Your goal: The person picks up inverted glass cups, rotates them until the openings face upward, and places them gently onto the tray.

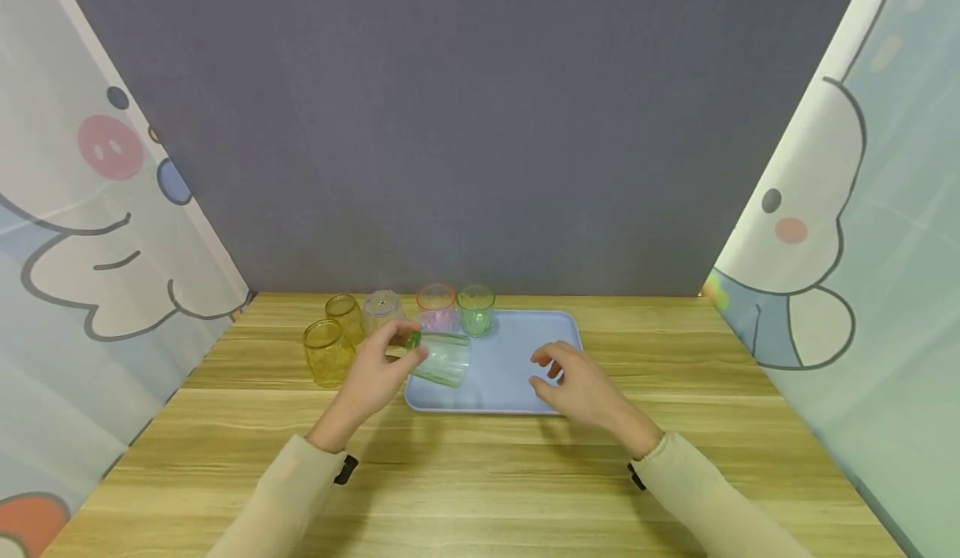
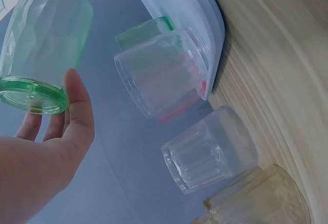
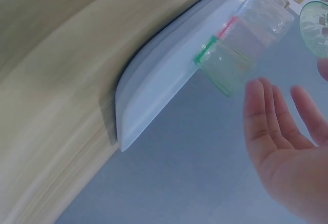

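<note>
My left hand (image 1: 378, 370) grips a pale green see-through cup (image 1: 444, 359) by its thicker green end, and the cup lies tilted on its side above the left part of a light blue tray (image 1: 510, 383). In the left wrist view, thumb and fingers hold the cup (image 2: 48, 39) around that end. Over the tray's right part hovers my right hand (image 1: 581, 383), fingers loosely bent, nothing in them. At the tray's back left stand a green cup (image 1: 476, 312) and a pink-rimmed cup (image 1: 437, 308).
Left of the tray, two amber cups (image 1: 328, 354) stand on the wooden table (image 1: 480, 483). A clear cup (image 1: 382, 304) is between them and the pink-rimmed one, partly behind my left hand. A grey panel (image 1: 480, 141) rises at the back; printed curtains (image 1: 892, 208) hang at both sides.
</note>
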